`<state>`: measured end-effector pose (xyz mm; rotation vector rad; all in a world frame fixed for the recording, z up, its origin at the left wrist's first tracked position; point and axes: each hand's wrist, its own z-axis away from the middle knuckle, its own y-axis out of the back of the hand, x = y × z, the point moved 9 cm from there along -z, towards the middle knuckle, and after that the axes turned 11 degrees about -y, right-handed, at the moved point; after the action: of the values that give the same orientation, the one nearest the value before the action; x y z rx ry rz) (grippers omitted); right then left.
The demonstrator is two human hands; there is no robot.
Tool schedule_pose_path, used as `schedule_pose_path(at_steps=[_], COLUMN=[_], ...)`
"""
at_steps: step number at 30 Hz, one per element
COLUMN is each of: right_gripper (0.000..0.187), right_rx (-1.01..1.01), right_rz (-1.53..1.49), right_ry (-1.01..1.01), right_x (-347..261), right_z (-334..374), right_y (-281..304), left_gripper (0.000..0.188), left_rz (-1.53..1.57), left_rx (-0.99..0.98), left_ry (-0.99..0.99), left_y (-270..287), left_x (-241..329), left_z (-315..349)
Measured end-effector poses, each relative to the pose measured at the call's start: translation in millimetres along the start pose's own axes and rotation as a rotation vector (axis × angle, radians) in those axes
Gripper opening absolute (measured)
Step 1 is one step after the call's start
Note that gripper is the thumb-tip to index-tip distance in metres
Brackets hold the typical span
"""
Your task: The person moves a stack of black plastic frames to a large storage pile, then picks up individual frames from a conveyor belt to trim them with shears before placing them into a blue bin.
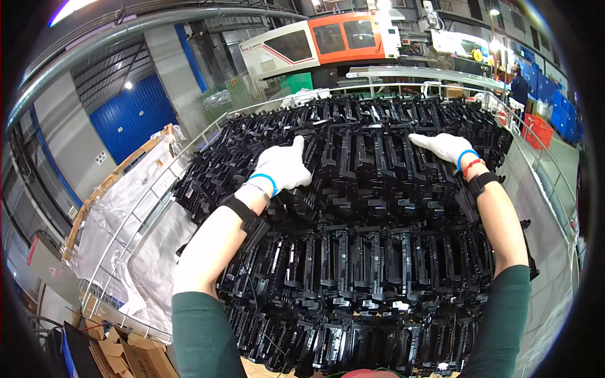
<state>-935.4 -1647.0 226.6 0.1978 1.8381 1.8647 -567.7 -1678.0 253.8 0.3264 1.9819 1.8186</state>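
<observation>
My left hand [283, 166], in a white glove with a blue cuff, rests over the upper rows of black plastic parts [353, 151]. Its forefinger and thumb are spread apart, and I see nothing gripped in it. Further right, my right hand [443, 149] wears a matching glove. Its fingers stretch leftward over the same parts, touching or just above them; its underside is hidden. The parts are long, narrow moulded frames, packed side by side in several stacked rows. Another row of black parts [372, 261] lies nearer, between my forearms.
A metal wire cage rail [148, 208] surrounds the stack, with white sheeting [161, 252] inside. Cardboard [135, 356] lies at lower left. Behind stands an orange and white machine [343, 38]. At far right are a red crate [537, 131], blue bins [563, 113] and another person [518, 88].
</observation>
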Motion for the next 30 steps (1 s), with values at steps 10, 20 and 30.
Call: schedule_pose_path(at_steps=[10,20,30], right_gripper=[0.111,0.107,0.105], right_rx=[-0.029,-0.07,0.01], right_rz=[0.024,0.039,-0.008], right_ry=[-0.013,0.013,-0.03], right_x=[-4.0,-1.0,9.8], right_z=[6.7,13.1,22.1], right_y=[6.2,8.2,16.1], left_gripper=[0.106,0.105,0.1], left_rz=[0.063,-0.038,0.172], left_rx=[-0.08,-0.116,0.056], left_ry=[-0.07,-0.012,-0.021], left_y=[2.3,8.5,8.3], left_x=[-10.2,-12.0,-7.2], left_z=[-13.5,-15.3,-13.4])
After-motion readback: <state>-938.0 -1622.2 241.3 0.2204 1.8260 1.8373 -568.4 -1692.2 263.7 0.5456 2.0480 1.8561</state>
